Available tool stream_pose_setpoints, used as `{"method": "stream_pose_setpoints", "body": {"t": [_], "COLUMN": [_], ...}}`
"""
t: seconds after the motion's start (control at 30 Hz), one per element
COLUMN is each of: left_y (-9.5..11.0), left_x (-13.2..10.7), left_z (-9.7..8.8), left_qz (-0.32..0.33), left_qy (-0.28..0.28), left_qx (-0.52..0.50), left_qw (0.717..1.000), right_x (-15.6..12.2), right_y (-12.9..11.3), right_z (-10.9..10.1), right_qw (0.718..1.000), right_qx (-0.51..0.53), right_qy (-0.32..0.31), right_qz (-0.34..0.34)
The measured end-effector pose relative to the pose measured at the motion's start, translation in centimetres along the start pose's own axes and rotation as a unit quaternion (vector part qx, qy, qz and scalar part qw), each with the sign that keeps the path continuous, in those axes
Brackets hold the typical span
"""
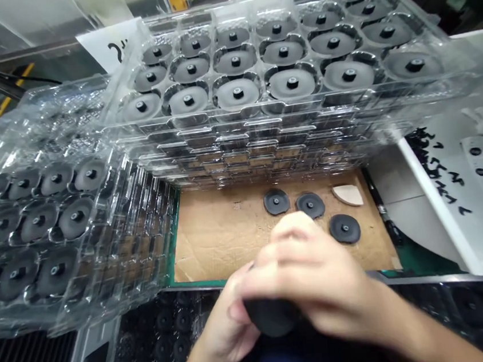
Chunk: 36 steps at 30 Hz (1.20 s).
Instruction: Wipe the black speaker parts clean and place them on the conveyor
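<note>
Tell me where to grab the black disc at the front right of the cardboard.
Pinch the raised central hub of the black disc from straight above, probably with the right hand. The disc lies flat on the cardboard, so its rim hugs the surface, while the hub stands clear and nothing touches it.

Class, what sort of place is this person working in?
Probably a factory production line: stacks of clear plastic trays hold rows of identical dark round parts, more parts lie on a cardboard sheet, and the left hand and right hand hold one more part.
</note>
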<state>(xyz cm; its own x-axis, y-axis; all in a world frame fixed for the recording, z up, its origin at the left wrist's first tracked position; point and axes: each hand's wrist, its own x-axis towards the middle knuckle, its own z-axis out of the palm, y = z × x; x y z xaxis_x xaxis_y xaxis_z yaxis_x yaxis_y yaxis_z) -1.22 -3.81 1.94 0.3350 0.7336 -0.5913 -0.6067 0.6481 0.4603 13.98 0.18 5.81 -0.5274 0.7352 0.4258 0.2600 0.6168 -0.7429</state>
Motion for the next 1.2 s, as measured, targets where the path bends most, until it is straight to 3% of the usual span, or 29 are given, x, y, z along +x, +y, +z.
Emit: {"method": "stream_pose_setpoints", "body": {"t": [0.1, 0.2, 0.3, 0.43, 0.57, 0.7, 0.8, 0.87, 0.97, 1.07, 1.2], "left_y": [0.3, 0.7, 0.8, 0.5, 0.2, 0.0, -0.3, -0.5, -0.5, -0.2, 0.1], "left_x": [-0.3, -0.4, -0.3, 0.3, 0.7, 0.8, 0.8, 0.8, 0.7, 0.6, 0.3], "left_z": [-0.5, -1.1, -1.7, -2.2, -2.4, -2.2, -1.8, -1.7, -1.5, -1.2, -0.6], "left_qz": [-0.019, -0.017, -0.002, 0.020, 0.047, 0.062, 0.072, 0.073, 0.069, 0.081, 0.067], "left_qy": [-0.056, -0.050, -0.023, 0.004, 0.023, 0.032, 0.033, 0.030, 0.042, 0.066, 0.035], "left_qx": [-0.021, -0.042, -0.048, -0.058, -0.071, -0.069, -0.064, -0.048, -0.013, 0.006, 0.004], "left_qw": [0.998, 0.998, 0.999, 0.998, 0.996, 0.995, 0.995, 0.996, 0.997, 0.995, 0.997], "right_x": [-1.4, -4.0, -7.0, -9.9, -10.6, -8.5, -5.3, -3.1, -1.0, 0.1, 0.5], "right_y": [2.5, 5.4, 7.1, 6.9, 6.8, 7.2, 5.1, 2.7, -0.4, -1.3, -1.1], "right_z": [0.7, 2.9, 5.9, 8.5, 8.8, 6.9, 4.7, 3.5, 2.6, 2.6, 2.8], "right_qw": [0.979, 0.936, 0.928, 0.922, 0.922, 0.929, 0.938, 0.958, 0.988, 0.989, 0.989], "right_qx": [0.022, 0.058, 0.053, -0.002, -0.036, -0.044, -0.040, -0.030, -0.003, 0.024, -0.078], "right_qy": [0.073, 0.048, 0.015, 0.014, 0.016, 0.036, 0.079, 0.121, 0.066, -0.032, 0.048], "right_qz": [0.189, 0.345, 0.369, 0.386, 0.385, 0.365, 0.336, 0.258, 0.143, 0.141, 0.112]}}
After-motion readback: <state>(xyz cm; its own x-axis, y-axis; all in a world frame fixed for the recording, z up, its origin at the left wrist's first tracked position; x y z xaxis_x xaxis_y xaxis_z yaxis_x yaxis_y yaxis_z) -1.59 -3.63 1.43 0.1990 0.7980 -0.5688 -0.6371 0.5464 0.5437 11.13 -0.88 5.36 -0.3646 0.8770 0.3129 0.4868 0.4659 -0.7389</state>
